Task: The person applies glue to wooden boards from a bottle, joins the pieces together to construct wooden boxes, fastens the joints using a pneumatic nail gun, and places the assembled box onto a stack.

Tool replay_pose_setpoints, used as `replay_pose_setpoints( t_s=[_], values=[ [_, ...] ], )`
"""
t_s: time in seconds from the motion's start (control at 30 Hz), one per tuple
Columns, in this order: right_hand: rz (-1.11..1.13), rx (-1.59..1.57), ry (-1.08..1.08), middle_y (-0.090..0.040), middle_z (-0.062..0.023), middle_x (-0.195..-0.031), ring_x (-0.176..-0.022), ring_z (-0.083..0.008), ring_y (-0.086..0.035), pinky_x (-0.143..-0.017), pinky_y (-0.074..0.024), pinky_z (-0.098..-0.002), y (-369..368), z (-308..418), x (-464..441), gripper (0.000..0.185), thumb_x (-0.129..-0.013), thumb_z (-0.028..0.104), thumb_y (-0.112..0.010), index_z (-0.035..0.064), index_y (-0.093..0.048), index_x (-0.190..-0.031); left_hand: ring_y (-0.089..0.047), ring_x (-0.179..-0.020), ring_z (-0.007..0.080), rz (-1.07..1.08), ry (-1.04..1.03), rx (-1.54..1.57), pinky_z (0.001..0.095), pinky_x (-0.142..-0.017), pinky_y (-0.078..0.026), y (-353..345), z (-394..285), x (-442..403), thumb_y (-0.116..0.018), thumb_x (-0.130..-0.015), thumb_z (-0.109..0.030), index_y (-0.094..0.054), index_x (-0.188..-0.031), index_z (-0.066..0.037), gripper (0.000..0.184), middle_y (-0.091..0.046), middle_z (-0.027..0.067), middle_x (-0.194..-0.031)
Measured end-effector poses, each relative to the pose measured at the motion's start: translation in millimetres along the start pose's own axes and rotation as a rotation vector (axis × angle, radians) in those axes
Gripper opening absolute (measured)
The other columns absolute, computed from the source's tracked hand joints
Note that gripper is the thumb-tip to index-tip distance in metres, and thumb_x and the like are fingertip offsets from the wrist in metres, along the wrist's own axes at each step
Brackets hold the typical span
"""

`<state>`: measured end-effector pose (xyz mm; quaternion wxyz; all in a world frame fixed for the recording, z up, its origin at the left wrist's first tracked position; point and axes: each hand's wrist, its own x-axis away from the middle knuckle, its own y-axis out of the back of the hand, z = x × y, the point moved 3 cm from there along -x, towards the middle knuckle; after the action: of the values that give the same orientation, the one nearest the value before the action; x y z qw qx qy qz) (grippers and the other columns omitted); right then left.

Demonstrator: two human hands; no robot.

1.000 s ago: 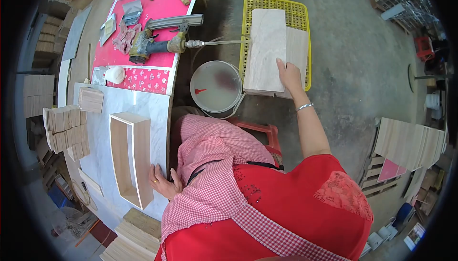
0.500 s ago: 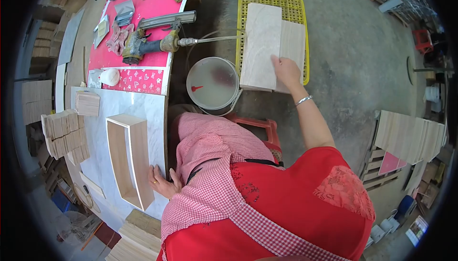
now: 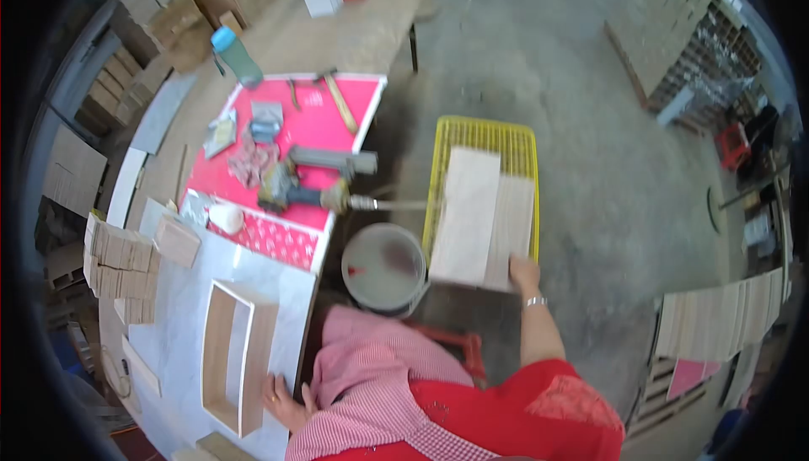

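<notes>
My left hand (image 3: 288, 404) rests at the edge of the marble-patterned table, fingers apart, its fingertips beside an open rectangular wooden frame (image 3: 254, 368) that stands on edge. My right hand (image 3: 523, 273) is closed at the near right corner of a pale wooden board (image 3: 512, 221). That board lies beside a longer, lighter board (image 3: 466, 212), both on top of a yellow plastic crate (image 3: 480, 131). How far my right fingers wrap under the board is hidden.
A pneumatic nail gun (image 3: 303, 191) lies on a pink sheet (image 3: 295, 124) with a hammer (image 3: 340, 100), a cloth and a white bottle. Between table and crate stands a bucket (image 3: 383, 267). Stacked wood pieces (image 3: 122, 263) sit at the left, more boards (image 3: 720, 313) at the right.
The view has tilted up, so the things sit lower in it. My right hand has slid from the middle of the boards to the near right corner. My left hand stays beside the frame.
</notes>
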<state>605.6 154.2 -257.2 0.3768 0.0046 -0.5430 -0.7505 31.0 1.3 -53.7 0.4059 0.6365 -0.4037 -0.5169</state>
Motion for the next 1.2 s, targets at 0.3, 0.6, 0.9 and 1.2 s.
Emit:
replay_pose_setpoints(
  t_s=[0.3,0.6,0.9,1.2],
  values=[
    [0.064,0.029,-0.064,-0.065,-0.0306,-0.113,-0.110,-0.0425,-0.062,-0.094,-0.0496,-0.0453,3.8,7.2,0.6,0.066,-0.085,0.053,-0.062,-0.0094,-0.066,-0.106,-0.044,-0.124,0.0415,0.070,0.114,-0.023,0.0538,-0.106,-0.032,-1.7,2.0,1.6,-0.077,-0.066,-0.017,-0.055,-0.119,-0.002,0.060,-0.050,0.0197,-0.132],
    [0.209,0.205,0.161,-0.057,-0.0274,-0.130,-0.125,-0.0383,-0.053,-0.106,-0.0405,-0.0429,-26.1,-15.8,-11.3,0.078,-0.091,0.063,-0.049,-0.0057,-0.059,-0.126,-0.045,-0.122,0.0447,-0.026,0.018,0.042,0.0552,-0.104,-0.034,-7.0,6.7,2.4,-0.072,-0.079,-0.029,-0.055,-0.124,0.000,0.056,-0.052,0.0252,-0.130],
    [-0.022,-0.396,-0.382,-0.063,-0.0219,-0.118,-0.100,-0.0311,-0.065,-0.077,-0.0532,-0.0420,-42.0,-51.8,26.6,0.083,-0.076,0.052,-0.078,-0.0081,-0.052,-0.126,-0.046,-0.123,0.0402,0.048,0.009,-0.032,0.0522,-0.106,-0.033,5.9,-8.3,-5.5,-0.069,-0.084,-0.025,-0.056,-0.126,-0.002,0.051,-0.051,0.0200,-0.134],
    [0.188,-0.410,-0.157,-0.064,-0.0195,-0.111,-0.091,-0.0260,-0.066,-0.073,-0.0533,-0.0370,-5.9,-95.1,-8.2,0.078,-0.076,0.048,-0.078,-0.0084,-0.052,-0.123,-0.045,-0.123,0.0400,0.050,0.017,-0.060,0.0520,-0.106,-0.033,6.2,-8.4,-5.5,-0.069,-0.084,-0.024,-0.056,-0.126,-0.003,0.049,-0.051,0.0196,-0.134]
  ],
)
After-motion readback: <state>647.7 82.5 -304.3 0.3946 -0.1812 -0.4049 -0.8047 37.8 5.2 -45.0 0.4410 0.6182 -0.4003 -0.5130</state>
